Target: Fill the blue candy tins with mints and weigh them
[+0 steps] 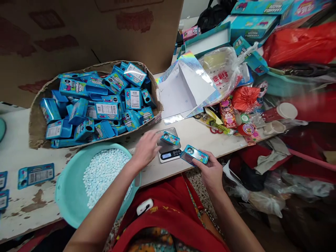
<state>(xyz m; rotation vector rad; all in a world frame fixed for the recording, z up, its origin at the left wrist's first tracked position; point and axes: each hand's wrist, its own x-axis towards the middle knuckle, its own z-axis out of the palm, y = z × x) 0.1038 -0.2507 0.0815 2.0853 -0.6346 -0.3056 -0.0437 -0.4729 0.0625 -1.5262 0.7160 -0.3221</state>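
Note:
My right hand [208, 168] grips a small blue box [196, 154] just off the table's front edge, right of a digital scale [170, 152]. A second small blue box [170, 138] lies on the scale's platform. My left hand [145, 147] hovers at the scale's left side, fingers loosely spread and close to that box; I cannot tell if they touch it. A teal basin [68, 189] full of small white pellets [101, 173] sits under my left forearm.
A cut-down cardboard tray [35, 122] piled with several blue boxes stands behind the scale. Flat blue box blanks [36, 174] lie at the left. A holographic folded sheet [185, 87], plastic bags, a red bag [299, 43] and packaging clutter the right.

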